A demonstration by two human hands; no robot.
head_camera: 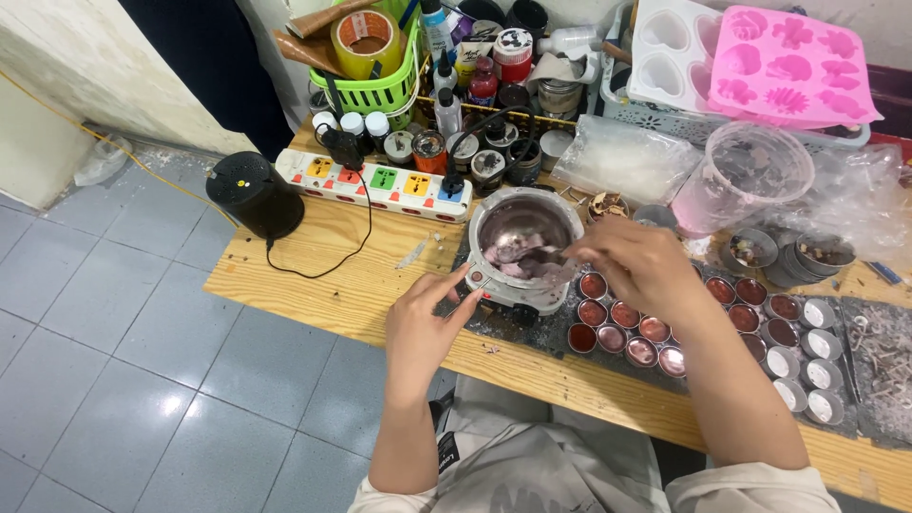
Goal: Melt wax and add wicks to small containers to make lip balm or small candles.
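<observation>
Landmark: round metal melting pot [528,245] on the wooden counter [313,275]; all places below are given relative to it.

Black cylinder speaker: [255,195] well to the left of the pot, at the counter's corner.

White power strip with coloured sockets: [375,182] left of the pot and behind it; a black cable runs from it, probably kept close so the pot's lead reaches.

Left hand: [429,323] just left of the pot's base and in front of it. Fingers bent and drawn together, fingertips touching the base by its front control area; they pinch nothing that can be made out. Judged to be steadying the base or working a control.

Pot contents: pale purple, lumpy wax-like mass lying inside the bowl.

Stirring tool: thin pale stick or spoon [543,255] lying across the mass, one end in the pot, the other running right into the right hand.

Right hand: [638,264] touching the pot's right rim, just above it. Fingers closed around the tool's handle, held low and sideways, likely so the tip reaches the mass.

Small round metal tins: [632,328] just right of the pot and in front, in rows; near ones hold reddish fill, far ones whitish.

Pink silicone mould tray: [793,66] well behind and right of the pot.
</observation>
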